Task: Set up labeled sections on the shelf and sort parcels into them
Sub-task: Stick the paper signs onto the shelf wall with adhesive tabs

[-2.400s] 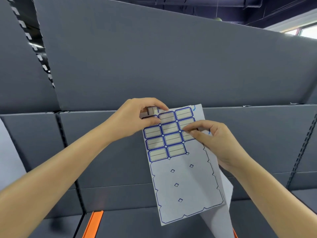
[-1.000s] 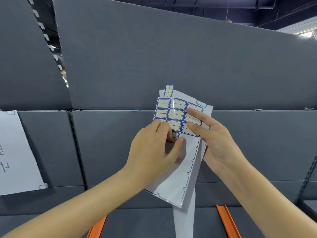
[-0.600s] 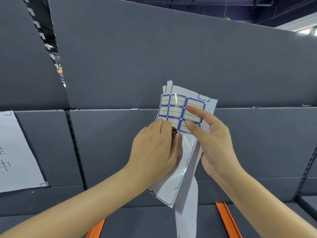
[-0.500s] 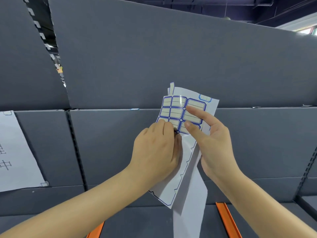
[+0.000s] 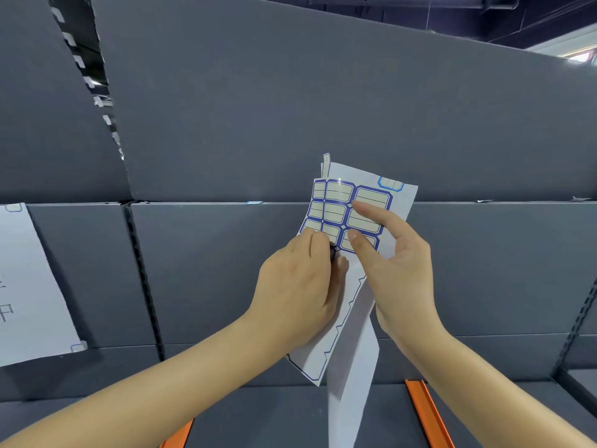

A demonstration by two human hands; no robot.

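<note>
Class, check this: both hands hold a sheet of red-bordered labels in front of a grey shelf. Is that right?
No. The head view shows blue borders, not red. Otherwise right: left hand and right hand hold the label sheet before the grey shelf.

Warehouse or parcel storeroom, to judge by tall dark-grey panel shelving (image 5: 290, 108) stacked in tiers. Black slotted metal uprights (image 5: 143, 276) between bays, bright orange steel beams (image 5: 426, 412) along the lower level. White handwritten paper sign (image 5: 29, 286) stuck to one panel. Exposed dark ceiling pipes (image 5: 452, 4) overhead.
</note>
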